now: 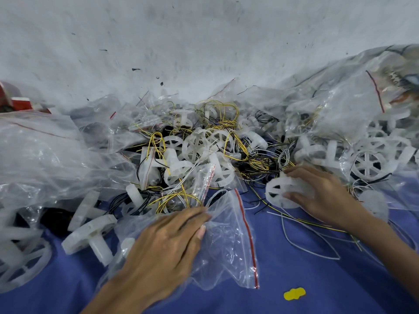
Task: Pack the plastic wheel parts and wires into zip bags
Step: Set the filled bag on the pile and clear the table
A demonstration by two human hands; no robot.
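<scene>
Left hand has the bag, right hand has a wheel.

Nearest, at six o'clock, a yellow scrap lies on the blue cloth. At seven the left hand pinches the clear zip bag by its top edge, fingers and thumb closed on the film; the red seal strip runs down the bag's right side. At four the right hand curls round a white plastic wheel, thumb across its spoked face, with loose wires trailing under the wrist. A hubbed wheel lies at eight. Farther out, toward twelve, sits the heap of wheels and yellow, black and white wires. Filled bags sit at two, a crumpled plastic sheet at ten, and a grey wall behind.
</scene>
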